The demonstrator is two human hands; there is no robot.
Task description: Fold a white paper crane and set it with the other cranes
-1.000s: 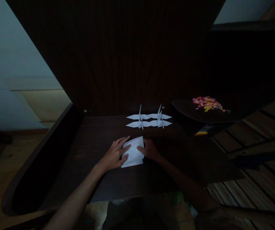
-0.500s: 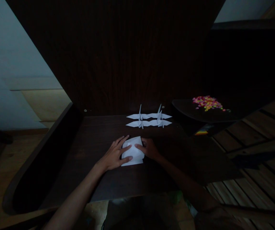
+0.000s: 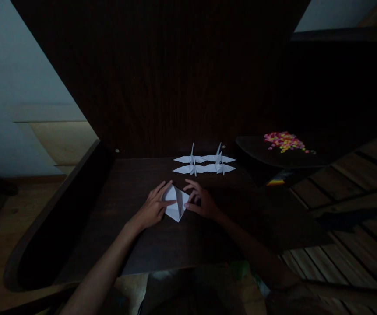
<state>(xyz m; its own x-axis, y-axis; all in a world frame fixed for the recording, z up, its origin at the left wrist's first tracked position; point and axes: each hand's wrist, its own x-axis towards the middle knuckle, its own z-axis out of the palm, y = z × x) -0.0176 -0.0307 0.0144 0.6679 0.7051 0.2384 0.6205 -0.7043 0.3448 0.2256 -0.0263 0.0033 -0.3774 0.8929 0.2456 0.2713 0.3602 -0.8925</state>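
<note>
Pinning a small folded white paper sheet (image 3: pixel 174 213) on the dark wooden surface (image 3: pixel 129 183), midway between its front and back edges, the left hand (image 3: pixel 152 208) spreads flat, presumably against slipping. The half-open right hand (image 3: pixel 205 204) (thumb touching the sheet's right corner) has no clear grip.

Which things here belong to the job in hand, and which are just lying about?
In use:
folded white paper
left hand, on it
right hand, at its edge

Seemingly lying about:
white paper birds beyond the hands (perhaps related)
colourful pile on the side shelf
</note>
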